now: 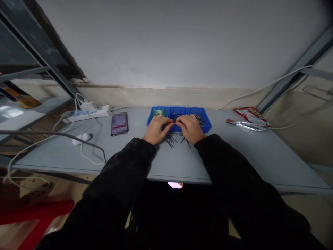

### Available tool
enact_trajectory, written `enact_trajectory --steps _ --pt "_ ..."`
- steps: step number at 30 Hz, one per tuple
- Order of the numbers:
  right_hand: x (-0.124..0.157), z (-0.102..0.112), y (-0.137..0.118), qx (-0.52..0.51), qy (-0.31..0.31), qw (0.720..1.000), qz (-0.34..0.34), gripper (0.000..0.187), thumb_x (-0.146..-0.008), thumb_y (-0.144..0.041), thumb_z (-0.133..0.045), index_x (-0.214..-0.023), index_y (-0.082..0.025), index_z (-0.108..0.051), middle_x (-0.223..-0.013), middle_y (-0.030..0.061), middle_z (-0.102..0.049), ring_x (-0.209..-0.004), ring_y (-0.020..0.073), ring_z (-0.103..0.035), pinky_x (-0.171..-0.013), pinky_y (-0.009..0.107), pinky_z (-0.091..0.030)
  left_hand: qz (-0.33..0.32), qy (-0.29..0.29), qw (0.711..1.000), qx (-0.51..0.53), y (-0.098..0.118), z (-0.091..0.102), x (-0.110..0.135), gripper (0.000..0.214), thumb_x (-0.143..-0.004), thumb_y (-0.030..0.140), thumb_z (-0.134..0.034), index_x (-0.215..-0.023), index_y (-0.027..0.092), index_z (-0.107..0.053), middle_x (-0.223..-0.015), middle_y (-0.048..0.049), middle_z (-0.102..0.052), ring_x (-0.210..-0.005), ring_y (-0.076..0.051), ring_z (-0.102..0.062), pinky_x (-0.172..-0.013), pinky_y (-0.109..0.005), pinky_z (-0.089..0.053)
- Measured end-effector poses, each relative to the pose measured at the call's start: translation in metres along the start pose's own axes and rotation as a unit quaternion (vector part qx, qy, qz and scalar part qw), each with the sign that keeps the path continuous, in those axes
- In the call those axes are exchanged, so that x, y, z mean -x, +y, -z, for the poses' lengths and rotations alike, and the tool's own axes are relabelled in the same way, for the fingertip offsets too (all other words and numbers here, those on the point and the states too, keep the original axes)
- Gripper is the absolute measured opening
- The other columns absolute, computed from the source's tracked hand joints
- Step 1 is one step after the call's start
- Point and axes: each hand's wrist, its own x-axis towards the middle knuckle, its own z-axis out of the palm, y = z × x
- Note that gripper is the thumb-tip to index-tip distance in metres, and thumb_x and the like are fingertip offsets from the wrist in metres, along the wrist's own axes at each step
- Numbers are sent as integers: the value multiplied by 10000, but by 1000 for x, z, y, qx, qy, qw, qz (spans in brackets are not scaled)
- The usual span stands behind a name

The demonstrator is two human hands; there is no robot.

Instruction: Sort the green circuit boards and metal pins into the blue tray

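My left hand (pixel 158 129) and my right hand (pixel 191 127) meet fingertip to fingertip at the front of a blue three-part bin (pixel 207 129). Each has thumb and finger pinched together; whatever sits between them is too small to make out. Green and pale small pieces (pixel 159 111) lie in the bin's left compartment. Thin dark metal pieces (pixel 177 115) show in the middle one, partly behind my fingers. The right compartment holds larger metal parts (pixel 199 118), half covered by my right hand. Below my hands, several thin dark metal pins (pixel 170 140) are scattered on the grey table (pixel 179 163).
A phone-like device (pixel 119 124) lies left of the bin. Further left are a white power strip (pixel 88 114), loose cables (pixel 92 158) and a white rounded object (pixel 81 139). Red and silver packets (pixel 251 119) lie at right. A wall (pixel 171 52) stands behind the table.
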Motion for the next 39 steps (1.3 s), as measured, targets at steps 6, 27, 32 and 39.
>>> enact_trajectory --steps 6,27,32,39 --pt "-1 1 4 29 18 999 -2 259 -1037 -311 -439 -849 -221 -593 -871 40 -700 -855 227 -590 -802 376 -327 -2 12 1000 -10 -1 2 -1 220 -991 362 -580 -955 193 -715 -876 -31 -691 -863 -198 -582 -917 -397 -426" --pt "-4 10 14 59 192 974 -107 143 -965 -329 -576 -996 -226 -670 -991 69 -675 -986 265 -579 -898 428 -399 -118 -39 987 -106 -2 1 1 166 -919 359 -675 -945 248 -796 -1427 -68 -515 -1328 -324 -365 -1116 -590 -370" --pt "-4 6 12 62 165 979 -97 126 -965 -319 -582 -925 -228 -660 -989 65 -680 -990 263 -584 -884 424 -407 -102 -59 982 -147 3 -4 2 158 -904 342 -695 -934 230 -801 -1503 -58 -461 -1360 -352 -353 -1142 -589 -350" --pt "-4 4 11 69 161 980 -90 110 -949 -307 -612 -893 -228 -665 -963 54 -682 -958 252 -587 -863 407 -403 -89 -85 979 -163 9 -10 2 131 -886 312 -712 -915 226 -807 -1509 -64 -444 -1368 -374 -346 -1140 -600 -344"
